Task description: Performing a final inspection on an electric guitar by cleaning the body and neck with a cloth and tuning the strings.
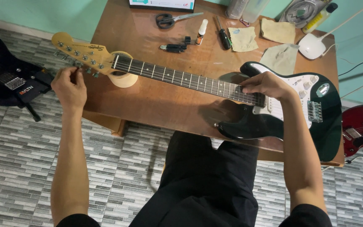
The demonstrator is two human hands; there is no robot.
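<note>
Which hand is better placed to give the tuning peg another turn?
Left. The left hand is already pinching a tuning peg at the lower edge of the headstock. The right hand rests on the strings at the far end of the neck.

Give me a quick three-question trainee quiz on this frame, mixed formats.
1. True or false: the left hand pinches a tuning peg on the headstock.
2. Where does the right hand rest? A) on the scissors B) on the strings near the neck's body end C) on the floor
3. Fill in: the guitar neck is propped on a ____ of tape.

Key: 1 true; 2 B; 3 roll
</note>
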